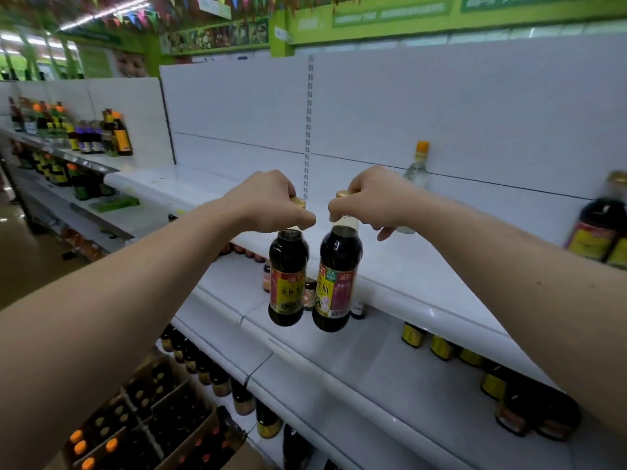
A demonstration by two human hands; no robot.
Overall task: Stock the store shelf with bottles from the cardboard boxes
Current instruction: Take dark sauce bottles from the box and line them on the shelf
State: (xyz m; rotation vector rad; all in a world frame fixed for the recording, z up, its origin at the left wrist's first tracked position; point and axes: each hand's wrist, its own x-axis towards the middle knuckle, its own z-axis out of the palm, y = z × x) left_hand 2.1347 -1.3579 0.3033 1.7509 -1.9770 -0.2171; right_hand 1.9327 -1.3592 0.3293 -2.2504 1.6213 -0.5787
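Glossy white shelf (424,266) — hands (271,201) grip dark bottles (288,276).

Bright, even store light pours from the ceiling strip light (112,15) at upper left, with small glints along the white shelf edge (431,313). Wide-angle bending curves the shelves, edges smear with motion blur, and the centre stays reasonably sharp.
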